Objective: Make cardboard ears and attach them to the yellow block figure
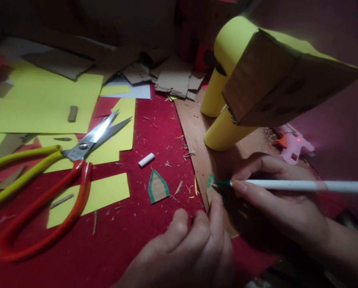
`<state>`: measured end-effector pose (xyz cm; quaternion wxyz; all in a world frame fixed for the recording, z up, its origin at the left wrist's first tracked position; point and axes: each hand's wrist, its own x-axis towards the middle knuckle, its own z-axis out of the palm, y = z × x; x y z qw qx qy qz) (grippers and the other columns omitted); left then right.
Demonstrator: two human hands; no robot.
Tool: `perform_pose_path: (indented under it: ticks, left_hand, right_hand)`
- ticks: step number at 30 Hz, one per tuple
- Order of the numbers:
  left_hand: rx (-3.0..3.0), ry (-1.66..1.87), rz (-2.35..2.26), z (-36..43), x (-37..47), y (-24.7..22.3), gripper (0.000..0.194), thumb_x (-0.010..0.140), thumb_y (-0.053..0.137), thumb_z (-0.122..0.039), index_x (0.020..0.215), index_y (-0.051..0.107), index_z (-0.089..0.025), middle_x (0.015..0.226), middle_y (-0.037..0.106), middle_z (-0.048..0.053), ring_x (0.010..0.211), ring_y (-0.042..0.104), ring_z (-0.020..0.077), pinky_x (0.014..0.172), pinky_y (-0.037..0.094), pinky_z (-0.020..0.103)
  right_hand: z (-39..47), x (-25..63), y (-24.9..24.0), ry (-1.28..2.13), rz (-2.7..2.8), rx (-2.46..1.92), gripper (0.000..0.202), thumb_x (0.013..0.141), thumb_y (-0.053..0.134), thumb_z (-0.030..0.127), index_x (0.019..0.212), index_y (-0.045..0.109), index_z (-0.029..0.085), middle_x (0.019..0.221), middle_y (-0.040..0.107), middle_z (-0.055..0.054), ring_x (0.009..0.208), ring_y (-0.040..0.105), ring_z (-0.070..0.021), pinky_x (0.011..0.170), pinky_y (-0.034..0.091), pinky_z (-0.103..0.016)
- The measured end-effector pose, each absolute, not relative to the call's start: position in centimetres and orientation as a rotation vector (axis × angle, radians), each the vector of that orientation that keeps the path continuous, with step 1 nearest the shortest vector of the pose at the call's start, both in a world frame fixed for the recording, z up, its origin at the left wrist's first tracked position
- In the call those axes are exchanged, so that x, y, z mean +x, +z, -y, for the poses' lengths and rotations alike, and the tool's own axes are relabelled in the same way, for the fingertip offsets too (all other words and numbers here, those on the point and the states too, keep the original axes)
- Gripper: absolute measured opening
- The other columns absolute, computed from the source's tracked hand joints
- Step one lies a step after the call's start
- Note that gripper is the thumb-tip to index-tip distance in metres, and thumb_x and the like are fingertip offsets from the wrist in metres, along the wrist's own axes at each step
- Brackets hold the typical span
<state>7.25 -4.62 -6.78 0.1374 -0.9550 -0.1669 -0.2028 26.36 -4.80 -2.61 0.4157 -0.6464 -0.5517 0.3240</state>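
Cardboard piece point(212, 191), small, brown, green-edged; apparently pointed, half hidden by left hand point(193, 244)

The desk point(155, 132) wears a deep red cover speckled with pale tan shavings. Yellow sheets point(47, 104) lie toward its left edge, one carrying a small grey-brown strip. The scissors point(77, 156) have silver blades, one red handle loop and one yellow. A white stub point(146, 159) lies on the red. The brown cutout point(157, 187) is outlined in teal. The pen point(299, 185) is white with a green tip. The model point(257, 80) is yellow over brown cardboard, with dark spots, possibly painted. At the right edge, the glue gun point(291, 146) is pink with an orange trigger.
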Motion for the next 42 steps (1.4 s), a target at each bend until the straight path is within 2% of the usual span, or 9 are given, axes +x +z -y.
perform_pose_path:
  ticks: [4,6,11,16,23,29,34,42]
  left_hand:
    - [-2.761,-0.59,0.469,4.58,7.19,-6.58,0.033,0.096,0.028,-0.019,0.109,0.059,-0.018,0.125,0.058,0.007,0.097,0.05,0.0191,0.083,0.035,0.037]
    - [-2.74,-0.596,0.455,4.56,7.06,-6.46,0.033,0.097,0.028,-0.019,0.11,0.059,-0.019,0.129,0.055,0.007,0.097,0.049,0.0188,0.082,0.035,0.036]
    - [-2.726,-0.59,0.431,4.52,6.91,-6.54,0.032,0.096,0.031,-0.02,0.111,0.06,-0.02,0.129,0.056,0.006,0.098,0.048,0.0184,0.083,0.035,0.037]
    - [-2.704,-0.643,0.399,4.52,6.97,-6.57,0.03,0.096,0.035,-0.026,0.106,0.063,-0.02,0.124,0.06,0.005,0.099,0.049,0.019,0.082,0.035,0.037]
    - [-2.671,-0.604,0.384,4.64,6.91,-6.11,0.032,0.096,0.034,-0.024,0.107,0.064,-0.021,0.124,0.06,0.005,0.097,0.05,0.0176,0.08,0.036,0.036]
    - [-2.495,-0.646,0.272,4.45,6.71,-6.46,0.036,0.095,0.033,-0.027,0.117,0.06,-0.02,0.128,0.057,0.008,0.096,0.049,0.0167,0.077,0.035,0.034]
    - [-2.582,-0.566,0.465,4.68,6.98,-6.31,0.037,0.094,0.034,-0.024,0.12,0.059,-0.017,0.132,0.055,0.008,0.101,0.049,0.0182,0.082,0.035,0.036]
    - [-2.547,-0.693,0.379,4.18,6.82,-6.46,0.038,0.091,0.034,-0.025,0.115,0.063,-0.018,0.127,0.06,0.005,0.098,0.05,0.0173,0.08,0.035,0.035]
  right_hand:
    - [4.94,26.15,-2.61,0.979,1.21,-1.529,0.004,0.079,0.066,0.022,0.077,0.068,0.025,0.057,0.065,0.004,0.048,0.057,-0.006,0.043,0.044,-0.011]
    - [4.97,26.02,-2.54,1.004,1.167,-1.507,0.008,0.081,0.064,0.021,0.082,0.07,0.027,0.062,0.068,0.002,0.053,0.06,-0.0076,0.047,0.047,-0.013]
    - [5.05,25.9,-2.21,0.992,1.197,-1.532,0.018,0.07,0.069,0.011,0.077,0.07,0.028,0.06,0.064,0.003,0.048,0.056,-0.0087,0.042,0.044,-0.015]
    - [5.09,25.95,-2.18,0.999,1.259,-1.478,0.025,0.067,0.069,0.006,0.078,0.067,0.028,0.063,0.063,0.004,0.052,0.057,-0.0087,0.047,0.047,-0.015]
    - [5.29,26.15,-2.7,1.029,1.226,-1.443,0.024,0.07,0.068,0.005,0.08,0.068,0.027,0.066,0.064,0.003,0.054,0.057,-0.0067,0.047,0.045,-0.013]
    - [5.42,26.51,-2.73,1.314,1.074,-1.331,0.021,0.074,0.066,0.006,0.084,0.069,0.025,0.063,0.06,0.004,0.05,0.053,-0.0038,0.045,0.043,-0.01]
    - [5.73,26.66,-2.72,1.391,1.063,-1.326,0.018,0.076,0.069,0.01,0.086,0.067,0.025,0.069,0.062,0.004,0.057,0.056,-0.0049,0.051,0.045,-0.011]
    - [5.85,26.4,-2.17,1.252,1.054,-1.369,0.015,0.079,0.064,0.011,0.084,0.063,0.025,0.075,0.063,0.002,0.06,0.058,-0.0076,0.054,0.048,-0.015]
